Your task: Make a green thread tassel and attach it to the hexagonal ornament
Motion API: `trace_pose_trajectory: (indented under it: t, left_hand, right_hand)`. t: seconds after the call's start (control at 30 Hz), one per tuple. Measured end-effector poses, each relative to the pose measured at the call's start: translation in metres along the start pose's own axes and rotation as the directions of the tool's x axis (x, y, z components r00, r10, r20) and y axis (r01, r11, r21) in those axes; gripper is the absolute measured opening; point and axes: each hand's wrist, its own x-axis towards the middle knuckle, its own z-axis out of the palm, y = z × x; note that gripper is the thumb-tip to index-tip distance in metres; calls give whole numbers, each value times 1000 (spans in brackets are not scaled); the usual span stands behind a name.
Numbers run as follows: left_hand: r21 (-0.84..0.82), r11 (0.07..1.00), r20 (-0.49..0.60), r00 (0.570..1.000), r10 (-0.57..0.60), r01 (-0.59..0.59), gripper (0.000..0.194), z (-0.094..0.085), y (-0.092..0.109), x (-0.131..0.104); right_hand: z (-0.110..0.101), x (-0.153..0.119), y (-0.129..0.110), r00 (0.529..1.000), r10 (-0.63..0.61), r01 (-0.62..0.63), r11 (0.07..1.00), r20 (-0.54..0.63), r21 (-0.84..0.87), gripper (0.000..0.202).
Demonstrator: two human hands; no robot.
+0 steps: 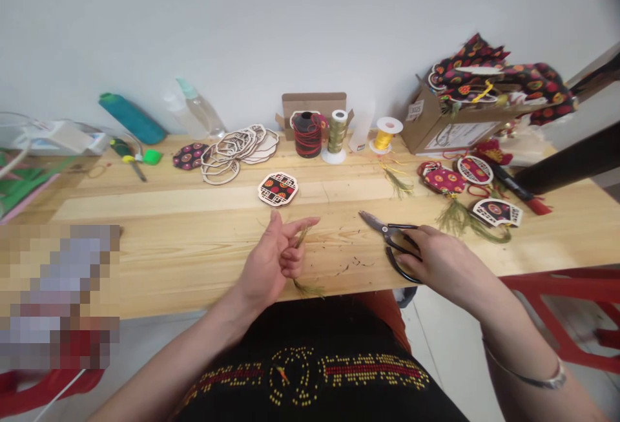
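My left hand [277,255] is curled near the table's front edge, its index finger stretched out and the other fingers closed on a bundle of green thread [305,287]. Strands show above the fingers and hang out below them. Off to the right, my right hand [438,257] grips a pair of scissors [387,231] by the black handles. The blades point up and left, lying low over the wood, apart from the thread. Beyond my left hand lies an octagonal patterned fabric piece in a wooden frame [278,189].
Spools of dark red cord [309,137], green thread [336,134] and yellow thread [382,141] stand by the wall. Pale wooden frames [220,171] are piled left of them. A cardboard box [421,123] with patterned fabric stands at right, behind finished ornaments [496,212]. Dark scraps dot the table [194,273].
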Motion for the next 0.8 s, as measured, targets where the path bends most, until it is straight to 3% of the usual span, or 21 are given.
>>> trace_pose_trajectory:
  t: [0.13,0.2,0.27,0.33,0.4,0.5,0.67,0.8]
  left_hand:
    - [17,1000,45,999,12,-13,80,3,-2,-2]
    - [29,999,60,998,24,-26,81,5,-5,-2]
    - [39,999,79,996,35,-38,82,7,-7,-3]
    - [47,998,101,994,45,-50,81,8,-8,-4]
    - [53,997,113,992,55,-61,81,9,-9,-6]
    - [60,996,114,991,63,-70,79,9,-10,-8]
    - [64,996,106,993,51,-58,75,10,-12,-9]
    - [66,997,126,992,22,-31,75,10,-13,-9]
  right_hand:
    - [2,-1,-17,974,0,13,998,-227,59,24]
    - [7,2,-36,953,-4,98,950,-302,295,27]
    - [17,7,-58,978,-43,171,726,-205,666,28]
    - [27,14,-79,995,-86,74,421,-41,904,32]
    - [34,21,-96,995,-103,12,161,5,987,33]
    - [36,27,-108,983,-178,-50,-69,37,996,25]
    - [32,30,-109,967,-251,-104,-240,42,965,8]
    - [34,32,-106,980,-193,-84,-203,45,975,10]
